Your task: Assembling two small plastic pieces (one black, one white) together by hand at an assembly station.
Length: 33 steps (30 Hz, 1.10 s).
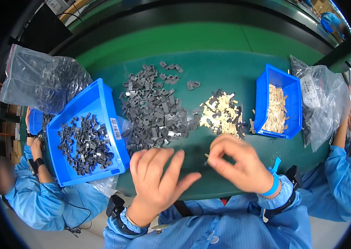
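Right-hand grip (pixel 235 164) pinches a tiny piece (pixel 207 156), left hand (pixel 159 178) loose-fingered just beside, while the grey clip heap (pixel 154 112) lies straight ahead on the green counter (pixel 225 74), nearer the left.

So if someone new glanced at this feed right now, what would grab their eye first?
Probably the big heap of small grey parts spread across the middle of the green table, with a smaller pile of beige pieces to its right. Next, the two bright blue bins: the left bin holds grey parts, the right bin beige ones. In front, the left hand hovers open while the right hand pinches something small.
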{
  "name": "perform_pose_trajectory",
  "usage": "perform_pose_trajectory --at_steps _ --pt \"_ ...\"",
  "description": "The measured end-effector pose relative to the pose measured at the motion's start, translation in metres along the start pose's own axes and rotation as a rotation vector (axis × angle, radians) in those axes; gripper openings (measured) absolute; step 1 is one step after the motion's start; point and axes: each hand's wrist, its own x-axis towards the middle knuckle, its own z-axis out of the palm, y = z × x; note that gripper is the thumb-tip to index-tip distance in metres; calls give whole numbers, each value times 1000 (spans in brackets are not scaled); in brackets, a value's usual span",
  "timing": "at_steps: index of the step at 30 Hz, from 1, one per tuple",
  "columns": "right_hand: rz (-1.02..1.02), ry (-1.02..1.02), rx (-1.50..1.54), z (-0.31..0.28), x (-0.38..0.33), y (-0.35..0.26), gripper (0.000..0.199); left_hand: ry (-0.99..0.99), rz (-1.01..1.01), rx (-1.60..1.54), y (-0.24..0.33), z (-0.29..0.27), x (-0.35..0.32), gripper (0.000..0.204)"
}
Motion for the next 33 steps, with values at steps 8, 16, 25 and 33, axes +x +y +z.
perform_pose_trajectory --at_steps 8,16,25,33 --pt "-34 268 140 0 5 15 7 -32 -110 102 -9 36 26 36" --pt "-12 256 189 4 6 17 6 -179 -127 196 -10 52 31 11" --pt "65 272 244 2 -2 12 5 92 -182 46 -8 42 33 7" --pt "-292 350 176 18 -9 -1 14 12 -734 -1850 16 4 1 18"
